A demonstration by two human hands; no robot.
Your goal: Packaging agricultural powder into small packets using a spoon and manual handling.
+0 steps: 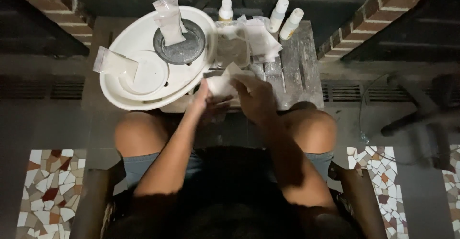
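- At the near edge of the bench (297,71), both hands meet over a small white packet (221,83).
- Left hand (203,100) grips the packet from the left side; its fingers curl around the packet's lower part.
- Right hand (256,97) comes in from the right, fingers bent and pinching the packet's upper edge.
- Packet sits just above the person's knees, touching both hands.
- On the bench's left part lies a white oval tray (120,93) holding a dark round dish (184,50) and a white round lid (148,73); 2 clear powder bags (167,18) rest on them.
- Along the far edge stand 3 white bottles (279,14).
- More clear bags (249,40) lie at the bench's middle.
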